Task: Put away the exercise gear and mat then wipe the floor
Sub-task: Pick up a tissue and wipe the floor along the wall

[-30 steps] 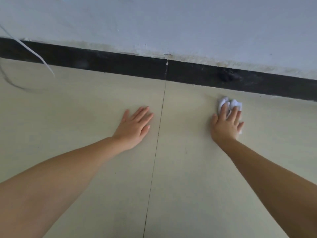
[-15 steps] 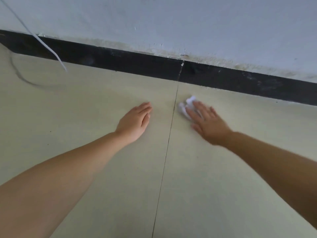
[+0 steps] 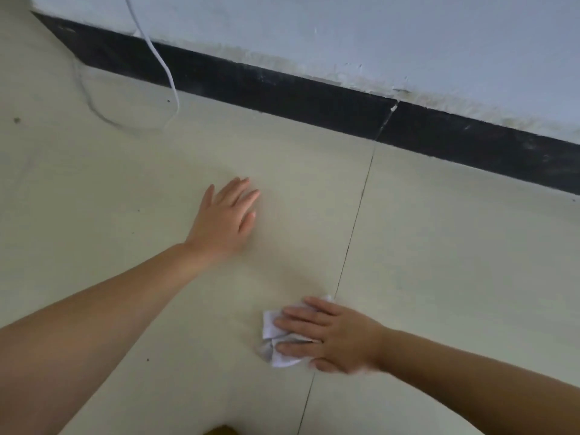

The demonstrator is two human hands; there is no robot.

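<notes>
A crumpled white cloth (image 3: 272, 346) lies on the pale tiled floor (image 3: 439, 277), just left of a tile joint. My right hand (image 3: 329, 337) presses flat on the cloth with straight fingers pointing left; most of the cloth is under the palm. My left hand (image 3: 226, 218) rests flat on the floor farther from me, fingers spread and straight, holding nothing. No exercise gear or mat is in view.
A black skirting board (image 3: 282, 92) runs along the foot of a light wall (image 3: 376, 32). A white cable (image 3: 163, 61) hangs down the wall and loops onto the floor at the upper left. Small dark specks dot the tiles.
My right hand has slid the cloth back toward me and leftward across the tile joint. The view has swung so the wall now runs diagonally; the left hand stays planted.
</notes>
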